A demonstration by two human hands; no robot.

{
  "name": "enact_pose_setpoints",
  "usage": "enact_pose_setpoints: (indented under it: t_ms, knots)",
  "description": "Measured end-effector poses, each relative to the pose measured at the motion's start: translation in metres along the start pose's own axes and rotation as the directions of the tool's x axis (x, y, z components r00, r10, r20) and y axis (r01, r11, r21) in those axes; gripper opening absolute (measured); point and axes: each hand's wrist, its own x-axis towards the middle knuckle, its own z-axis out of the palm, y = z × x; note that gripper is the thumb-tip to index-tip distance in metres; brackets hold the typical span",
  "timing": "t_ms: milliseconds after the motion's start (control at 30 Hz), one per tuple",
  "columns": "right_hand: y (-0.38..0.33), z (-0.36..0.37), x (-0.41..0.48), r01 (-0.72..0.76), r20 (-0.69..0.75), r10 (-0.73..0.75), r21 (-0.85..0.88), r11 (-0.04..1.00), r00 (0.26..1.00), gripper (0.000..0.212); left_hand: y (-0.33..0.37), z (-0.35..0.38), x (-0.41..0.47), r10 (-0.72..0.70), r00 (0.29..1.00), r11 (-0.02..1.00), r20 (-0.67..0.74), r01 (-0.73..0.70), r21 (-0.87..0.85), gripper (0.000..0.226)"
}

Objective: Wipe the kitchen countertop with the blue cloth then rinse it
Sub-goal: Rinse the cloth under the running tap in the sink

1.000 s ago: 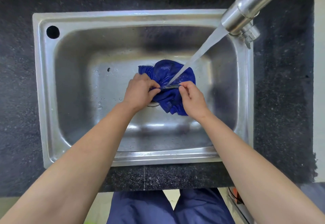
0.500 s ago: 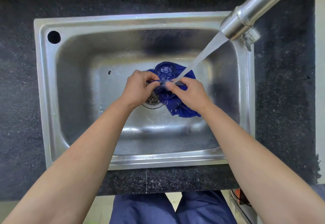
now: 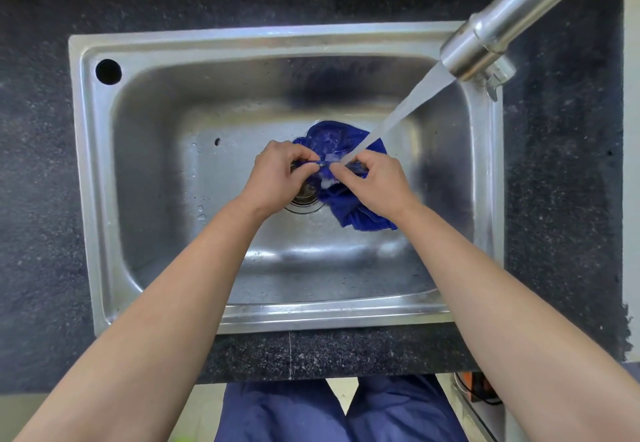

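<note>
Blue cloth [image 3: 341, 143] bunched at middle of frame, over sink [image 3: 156, 171] drain, under tap [image 3: 485, 46] water. Left hand [image 3: 277, 178], right hand [image 3: 377, 181] both pinch its edge. Risk: wet cloth slips, water splashes onto table [image 3: 41, 199].

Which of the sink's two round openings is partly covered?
The drain in the basin floor, partly under the left hand; the dark hole in the rim's far-left corner is fully exposed.

Noted sink [image 3: 242, 39] set into countertop [image 3: 34, 199]. Found cloth [image 3: 360, 214] inside it, over and right of drain [image 3: 304, 200], pinched by left hand [image 3: 277, 174] and right hand [image 3: 377, 185] side by side. Logged tap [image 3: 485, 46] above far right corner, water stream [image 3: 398, 115] landing on cloth between the two.
</note>
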Motion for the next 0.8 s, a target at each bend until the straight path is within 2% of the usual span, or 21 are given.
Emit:
enact_pose_setpoints:
  t_ms: [67,167,233,367,500,633,700,800]
  knots:
    - [0.003,0.001,0.002,0.016,0.008,-0.016,-0.053,0.998,1.0,0.032,-0.001,0.0,-0.002,0.007,1.0,1.0,0.006,-0.007,0.02,0.011]
    - [0.02,-0.018,0.003,-0.058,0.0,0.058,-0.107,0.993,0.998,0.022,-0.015,-0.007,-0.003,-0.059,0.997,0.998,-0.055,0.058,-0.018,0.009]
    - [0.036,-0.035,0.001,-0.083,-0.008,0.084,-0.215,0.973,0.996,0.02,-0.033,-0.017,-0.004,-0.141,0.984,0.988,-0.112,0.132,-0.081,0.009]
    - [0.03,-0.021,0.002,0.043,0.106,-0.003,-0.373,0.927,0.994,0.027,-0.054,-0.025,-0.004,-0.254,0.964,0.964,-0.079,0.246,-0.1,0.014]
    - [0.01,0.02,0.009,0.122,0.092,-0.097,-0.321,0.939,0.991,0.021,-0.038,-0.013,-0.007,-0.237,0.971,0.962,-0.043,0.228,-0.15,0.015]
    - [0.008,0.04,0.014,0.121,0.149,-0.072,-0.348,0.93,0.986,0.044,-0.019,-0.01,-0.013,-0.201,0.98,0.943,0.016,0.198,-0.267,0.01]
    - [0.013,0.041,0.014,0.148,0.188,-0.08,-0.379,0.914,0.979,0.036,-0.011,-0.012,-0.016,-0.187,0.979,0.916,0.079,0.203,-0.347,0.009]
    - [0.02,0.03,0.008,0.132,0.119,-0.096,-0.347,0.929,0.988,0.03,-0.008,-0.013,-0.015,-0.191,0.979,0.896,0.075,0.205,-0.395,0.008]
